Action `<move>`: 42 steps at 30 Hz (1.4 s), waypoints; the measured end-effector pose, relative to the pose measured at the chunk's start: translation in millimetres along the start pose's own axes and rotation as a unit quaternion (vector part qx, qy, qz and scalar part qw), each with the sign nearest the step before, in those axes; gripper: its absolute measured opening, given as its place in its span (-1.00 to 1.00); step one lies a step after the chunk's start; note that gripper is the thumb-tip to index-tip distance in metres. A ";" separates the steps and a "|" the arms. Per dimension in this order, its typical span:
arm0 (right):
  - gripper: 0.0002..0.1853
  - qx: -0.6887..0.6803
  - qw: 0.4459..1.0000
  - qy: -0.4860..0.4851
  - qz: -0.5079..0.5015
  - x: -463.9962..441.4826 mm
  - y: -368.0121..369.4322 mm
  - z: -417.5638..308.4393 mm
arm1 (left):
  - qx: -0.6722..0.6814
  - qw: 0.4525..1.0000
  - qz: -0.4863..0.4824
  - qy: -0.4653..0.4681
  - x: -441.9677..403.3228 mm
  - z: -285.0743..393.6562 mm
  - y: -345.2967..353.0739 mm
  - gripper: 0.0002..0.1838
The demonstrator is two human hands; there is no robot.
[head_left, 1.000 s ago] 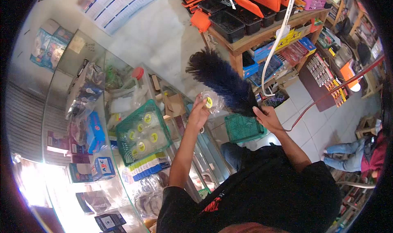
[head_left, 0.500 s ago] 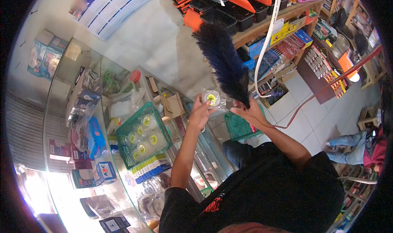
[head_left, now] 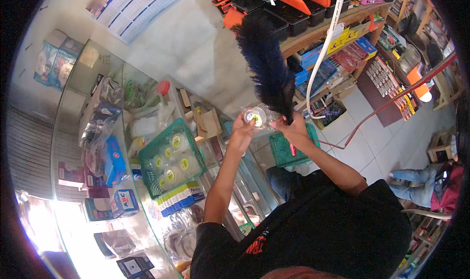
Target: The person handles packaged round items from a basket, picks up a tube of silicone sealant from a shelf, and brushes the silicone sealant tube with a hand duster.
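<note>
My left hand (head_left: pixel 240 136) is closed on a round roll (head_left: pixel 252 117) in clear plastic wrap, with a yellow-green label at its centre. I cannot make out its exact kind. My right hand (head_left: pixel 295 133) grips a dark feather duster (head_left: pixel 268 63), feathers pointing up and away, its red handle (head_left: pixel 293 150) showing below the fist. The right fingertips are at the edge of the roll's clear wrap; whether they pinch it is hard to see. Left of my forearm, a green basket (head_left: pixel 148 185) holds several similar rolls with yellow-green labels.
A glass display case (head_left: pixel 73 100) with packaged goods stands at left. Behind, a wooden shelf (head_left: pixel 313 31) carries black and orange boxes. A white cable (head_left: pixel 320 58) hangs before it. Another green basket (head_left: pixel 281 160) sits beyond my right forearm. A person (head_left: pixel 416 178) is at far right.
The duster has become more upright, and the right hand has shifted slightly left, closer to the roll. The roll has turned a little in my left hand.
</note>
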State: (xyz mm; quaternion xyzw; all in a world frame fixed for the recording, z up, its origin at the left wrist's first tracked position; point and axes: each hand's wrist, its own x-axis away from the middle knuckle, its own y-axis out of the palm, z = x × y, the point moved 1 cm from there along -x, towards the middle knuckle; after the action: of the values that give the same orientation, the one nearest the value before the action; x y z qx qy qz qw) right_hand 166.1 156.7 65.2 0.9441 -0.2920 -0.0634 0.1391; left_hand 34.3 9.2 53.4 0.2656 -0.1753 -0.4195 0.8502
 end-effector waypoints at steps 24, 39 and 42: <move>-0.73 0.104 0.989 0.092 -0.046 13.7 -56.3 -58.6 | 0.058 0.990 -0.091 -0.093 7.9 5.4 1.0 -0.40; -0.58 0.177 0.983 -0.026 -0.035 31.5 -75.3 -41.9 | 0.001 0.992 -0.096 -0.079 6.4 9.0 5.1 -0.49; -0.42 0.188 0.980 -0.055 -0.014 21.3 -55.2 -43.5 | -0.076 0.987 -0.125 -0.070 6.7 0.9 10.1 -0.41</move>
State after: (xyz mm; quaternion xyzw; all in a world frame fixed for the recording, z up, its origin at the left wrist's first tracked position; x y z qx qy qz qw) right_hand 221.9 198.0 89.3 0.9525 -0.2925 -0.0615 -0.0583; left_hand 44.0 8.7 60.7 0.1897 -0.1675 -0.5524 0.7943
